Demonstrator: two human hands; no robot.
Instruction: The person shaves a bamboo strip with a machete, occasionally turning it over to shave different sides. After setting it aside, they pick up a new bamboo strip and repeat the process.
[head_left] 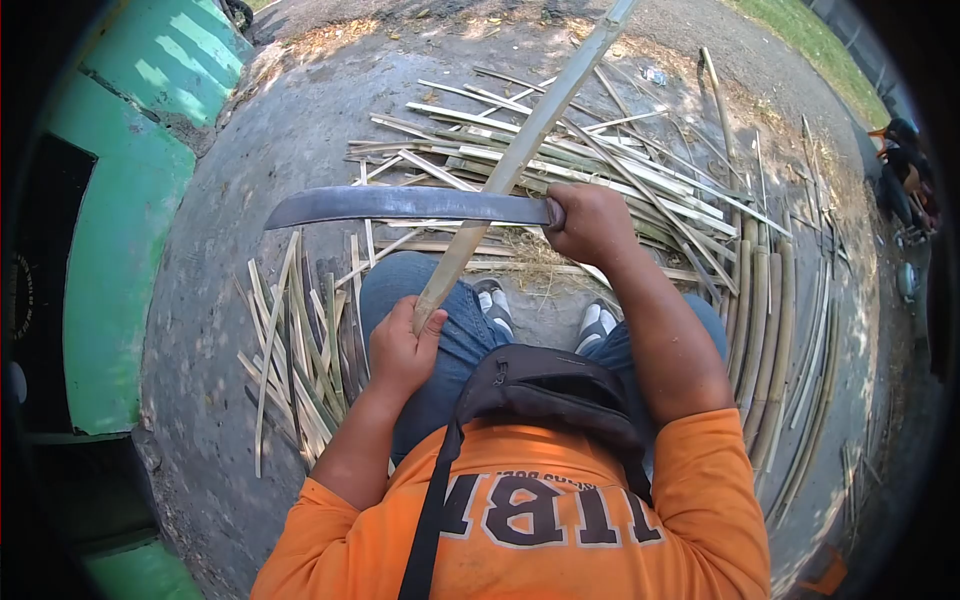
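Observation:
My left hand (402, 350) is closed around the lower end of a long bamboo strip (535, 130), which slants up and away to the right past the top of the view. In my right hand (592, 226) is the handle of a machete (400, 204), its broad curved blade pointing left. The blade lies across the strip in this view, a little above my left knee. Beyond both hands spreads a pile of split bamboo strips (480, 150) on the ground.
Thin bamboo slats (290, 350) are heaped at my left. Whole bamboo poles (765, 320) lie side by side at my right. A green wall (130, 240) borders the left side. At the far right is another person (903, 170). A black bag (550, 390) rests on my lap.

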